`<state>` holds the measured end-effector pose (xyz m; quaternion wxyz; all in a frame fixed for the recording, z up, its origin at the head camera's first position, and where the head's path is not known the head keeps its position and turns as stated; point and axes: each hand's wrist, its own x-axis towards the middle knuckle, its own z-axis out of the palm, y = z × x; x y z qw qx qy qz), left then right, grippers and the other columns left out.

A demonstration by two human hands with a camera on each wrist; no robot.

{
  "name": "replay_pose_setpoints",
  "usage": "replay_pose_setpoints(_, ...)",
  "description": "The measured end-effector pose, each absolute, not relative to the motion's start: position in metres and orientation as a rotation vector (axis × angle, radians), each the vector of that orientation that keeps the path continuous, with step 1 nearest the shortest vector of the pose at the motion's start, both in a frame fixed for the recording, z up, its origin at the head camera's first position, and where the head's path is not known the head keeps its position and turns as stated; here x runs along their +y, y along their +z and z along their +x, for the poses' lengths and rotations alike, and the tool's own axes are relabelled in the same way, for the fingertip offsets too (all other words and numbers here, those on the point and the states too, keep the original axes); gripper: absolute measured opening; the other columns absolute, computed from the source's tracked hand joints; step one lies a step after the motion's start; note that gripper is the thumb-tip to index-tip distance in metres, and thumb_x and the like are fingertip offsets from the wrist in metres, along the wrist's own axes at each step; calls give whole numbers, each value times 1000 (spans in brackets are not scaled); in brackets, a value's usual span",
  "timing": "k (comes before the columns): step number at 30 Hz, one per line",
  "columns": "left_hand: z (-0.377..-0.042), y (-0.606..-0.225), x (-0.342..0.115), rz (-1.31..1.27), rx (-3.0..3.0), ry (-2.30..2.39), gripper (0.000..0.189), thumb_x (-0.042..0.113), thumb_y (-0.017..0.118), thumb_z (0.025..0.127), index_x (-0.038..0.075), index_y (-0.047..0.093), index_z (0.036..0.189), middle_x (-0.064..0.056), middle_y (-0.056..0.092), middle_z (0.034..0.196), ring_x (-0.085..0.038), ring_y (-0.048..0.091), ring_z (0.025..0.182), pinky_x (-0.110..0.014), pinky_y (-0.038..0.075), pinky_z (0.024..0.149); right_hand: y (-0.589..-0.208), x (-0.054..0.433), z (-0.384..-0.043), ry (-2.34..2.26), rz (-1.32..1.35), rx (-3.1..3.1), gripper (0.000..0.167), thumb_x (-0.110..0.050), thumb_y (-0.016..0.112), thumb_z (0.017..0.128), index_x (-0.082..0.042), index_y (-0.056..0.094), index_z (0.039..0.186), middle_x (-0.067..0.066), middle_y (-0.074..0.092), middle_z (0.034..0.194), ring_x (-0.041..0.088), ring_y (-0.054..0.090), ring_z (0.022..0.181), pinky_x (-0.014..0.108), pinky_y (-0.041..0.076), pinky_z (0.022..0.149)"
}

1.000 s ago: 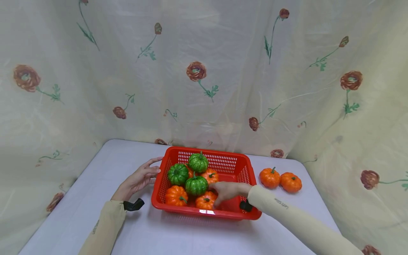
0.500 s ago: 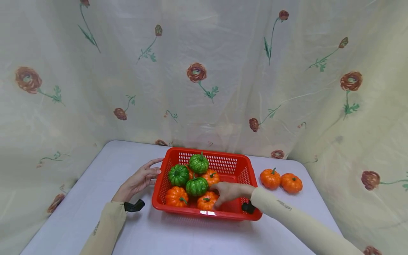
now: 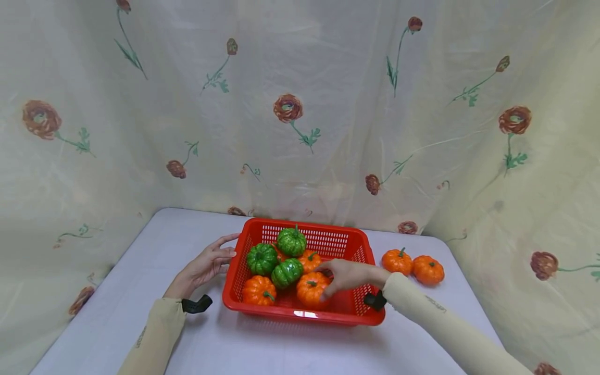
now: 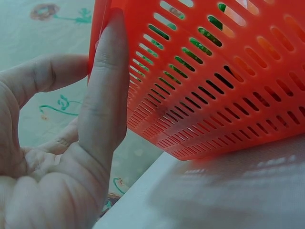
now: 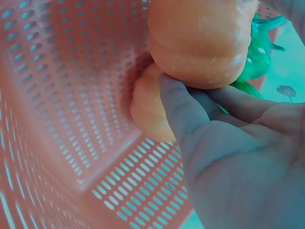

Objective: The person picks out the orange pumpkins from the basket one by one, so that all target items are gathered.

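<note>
A red plastic basket (image 3: 262, 309) with slotted walls stands on the table, with several small orange and green pumpkins inside. My right hand (image 3: 349, 275) reaches in over the basket and grips an orange pumpkin (image 3: 310, 287) between thumb and fingers. Seen from the right wrist, this pumpkin (image 5: 202, 43) is raised above another orange one (image 5: 150, 107). Beside it lies a tilted green pumpkin (image 3: 287, 273). Fingers extended, my left hand (image 3: 206, 265) touches the basket's left rim; in the left wrist view its thumb (image 4: 102, 86) lies along the red wall (image 4: 214, 90).
Two orange pumpkins, one on the left (image 3: 397, 261) and one on the right (image 3: 428, 270), sit on the white table (image 3: 201, 338) right of the basket. A flower-printed curtain (image 3: 328, 104) surrounds the table at the back and sides.
The right hand has drawn the orange pumpkin up and slightly right from the basket's front. The green pumpkin beside it has rolled onto its side. My left hand stays at the rim.
</note>
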<state>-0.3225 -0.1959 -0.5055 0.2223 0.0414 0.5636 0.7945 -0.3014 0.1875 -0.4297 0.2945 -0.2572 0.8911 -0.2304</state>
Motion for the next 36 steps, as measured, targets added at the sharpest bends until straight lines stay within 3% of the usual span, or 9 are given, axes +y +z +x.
replay_pose_setpoints(13, -322, -506, -195, 102, 1554, 2204, 66, 8, 55, 96, 21, 23, 153, -7, 56, 120, -20, 67, 101, -37, 58, 82, -401, 219, -301, -802, -644, 2385, 70, -36, 80, 76, -15, 51, 137, 0, 58, 126, 18, 54, 115, 42, 48, 102)
replay_pose_setpoints(22, -324, -509, -195, 108, 1567, 2203, 65, 9, 55, 96, 21, 24, 152, -7, 55, 120, -20, 67, 100, -38, 59, 81, -374, 258, -297, -873, -582, 2473, 73, -41, 77, 79, -17, 47, 141, 4, 51, 136, 22, 52, 121, 41, 49, 101)
replay_pose_setpoints(28, -325, -511, -195, 106, 1572, 2195, 66, 9, 55, 96, 21, 23, 153, -7, 55, 122, -20, 67, 101, -37, 58, 82, -369, 298, -293, -981, -526, 2477, 75, -36, 74, 82, -13, 40, 144, 10, 51, 137, 31, 49, 125, 38, 56, 89)
replay_pose_setpoints(36, -326, -512, -197, 105, 1563, 2198, 66, 9, 56, 96, 23, 24, 153, -7, 55, 124, -21, 66, 102, -38, 58, 82, -377, 340, -287, -949, -486, 2624, 73, -36, 73, 84, -4, 42, 142, 16, 53, 136, 36, 50, 124, 45, 52, 96)
